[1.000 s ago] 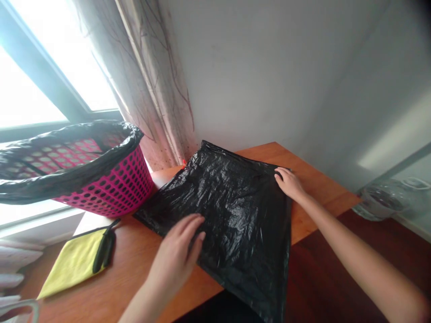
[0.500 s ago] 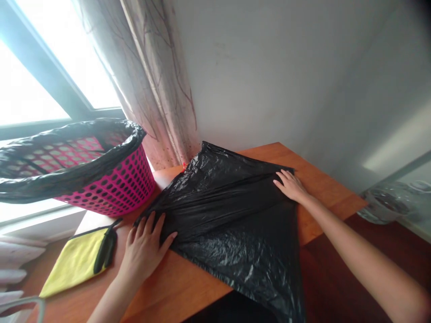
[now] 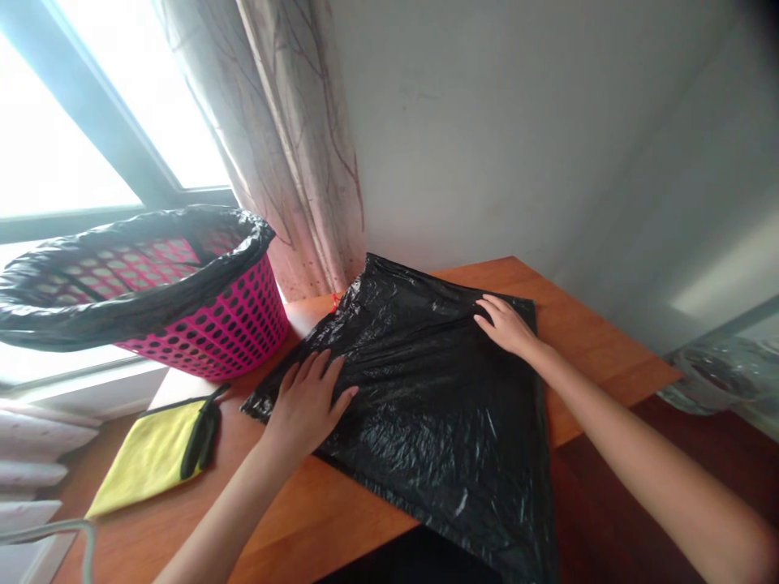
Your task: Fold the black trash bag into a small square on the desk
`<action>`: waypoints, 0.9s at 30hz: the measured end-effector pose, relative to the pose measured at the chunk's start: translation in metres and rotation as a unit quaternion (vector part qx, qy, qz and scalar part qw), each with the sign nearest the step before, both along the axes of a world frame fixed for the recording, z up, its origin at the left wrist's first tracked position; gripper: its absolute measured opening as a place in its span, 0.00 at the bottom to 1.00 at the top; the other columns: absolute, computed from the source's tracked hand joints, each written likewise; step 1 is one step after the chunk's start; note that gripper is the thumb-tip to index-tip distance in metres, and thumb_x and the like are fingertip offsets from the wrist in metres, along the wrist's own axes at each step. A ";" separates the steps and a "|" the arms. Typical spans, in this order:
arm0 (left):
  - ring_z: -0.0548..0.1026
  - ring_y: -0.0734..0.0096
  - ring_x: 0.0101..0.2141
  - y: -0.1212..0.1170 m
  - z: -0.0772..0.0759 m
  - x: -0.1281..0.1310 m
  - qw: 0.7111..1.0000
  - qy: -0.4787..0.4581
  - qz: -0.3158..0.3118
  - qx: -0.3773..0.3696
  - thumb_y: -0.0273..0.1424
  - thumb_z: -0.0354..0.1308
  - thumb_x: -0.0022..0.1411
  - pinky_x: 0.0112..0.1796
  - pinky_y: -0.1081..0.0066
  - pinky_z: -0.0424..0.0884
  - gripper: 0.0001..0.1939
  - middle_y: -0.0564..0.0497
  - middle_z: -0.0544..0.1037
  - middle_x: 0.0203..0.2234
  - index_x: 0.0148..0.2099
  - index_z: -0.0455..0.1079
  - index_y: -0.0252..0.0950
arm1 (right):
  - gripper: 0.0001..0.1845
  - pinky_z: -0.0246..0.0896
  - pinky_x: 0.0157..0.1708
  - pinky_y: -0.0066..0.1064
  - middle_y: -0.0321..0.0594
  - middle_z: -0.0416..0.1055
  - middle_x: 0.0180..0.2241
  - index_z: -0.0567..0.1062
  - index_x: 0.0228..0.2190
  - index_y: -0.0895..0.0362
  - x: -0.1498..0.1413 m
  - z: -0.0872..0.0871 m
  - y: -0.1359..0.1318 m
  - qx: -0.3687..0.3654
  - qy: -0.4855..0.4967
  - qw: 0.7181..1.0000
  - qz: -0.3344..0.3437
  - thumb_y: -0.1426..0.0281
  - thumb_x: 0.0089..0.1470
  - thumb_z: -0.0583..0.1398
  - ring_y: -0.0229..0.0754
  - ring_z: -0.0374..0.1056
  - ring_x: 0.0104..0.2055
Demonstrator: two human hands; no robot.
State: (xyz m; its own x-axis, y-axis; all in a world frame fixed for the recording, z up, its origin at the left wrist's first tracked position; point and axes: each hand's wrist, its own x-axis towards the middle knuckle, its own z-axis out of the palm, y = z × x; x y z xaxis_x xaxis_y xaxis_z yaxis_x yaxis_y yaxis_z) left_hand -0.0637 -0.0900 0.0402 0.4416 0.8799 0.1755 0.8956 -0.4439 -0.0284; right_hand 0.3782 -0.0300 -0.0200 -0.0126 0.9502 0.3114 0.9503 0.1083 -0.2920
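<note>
- Bag (image 3: pixel 426 389), black and glossy, lies laid out on the wooden table (image 3: pixel 584 349), its surface creased; its near corner hangs past the table's edge.
- Left hand (image 3: pixel 307 397) is over the bag's left part, palm down, the fingers slightly spread and the thumb held out to the side, pinching nothing. Whether the whole palm touches the plastic, I cannot tell.
- Right hand (image 3: pixel 505 324) is at the bag's far right part, palm down, fingers reaching toward the left. They are loosely extended and close together, with the thumb a little apart; no pinch shows.
- Basket (image 3: pixel 243 324), pink and full of round holes, stands upright at the left, near the window (image 3: pixel 188 146). A black liner (image 3: pixel 176 300) is folded outward over its rim.
- Cloth (image 3: pixel 146 454), yellow with a black part at its right end, lies on the table in front of the basket, well apart from the bag.
- Red bit (image 3: pixel 335 302) shows at the bag's far left edge, near the curtain (image 3: pixel 304 154).
- Clear container (image 3: pixel 706 377) is beyond the table's right corner, by the wall (image 3: pixel 517 130).
- Grey cord (image 3: pixel 79 527) curves at the lower left.
</note>
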 end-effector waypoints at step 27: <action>0.53 0.40 0.66 -0.029 -0.048 -0.065 0.999 -0.012 -0.019 0.023 0.49 0.52 0.65 0.59 0.42 0.56 0.37 0.38 0.53 0.68 0.71 0.53 0.40 | 0.11 0.68 0.39 0.29 0.41 0.80 0.32 0.83 0.35 0.59 -0.193 0.026 0.277 -0.082 0.218 0.970 -0.063 0.70 0.49 0.63 0.41 0.75 0.33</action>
State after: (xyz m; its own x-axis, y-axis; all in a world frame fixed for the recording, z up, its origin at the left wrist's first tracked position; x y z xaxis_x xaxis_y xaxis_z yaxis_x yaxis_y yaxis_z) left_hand -0.1284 -0.1191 -0.0080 0.4701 0.8529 0.2271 0.8786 -0.4767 -0.0285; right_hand 0.1855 0.2470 0.0064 0.2065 0.9728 0.1051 0.7357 -0.0835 -0.6722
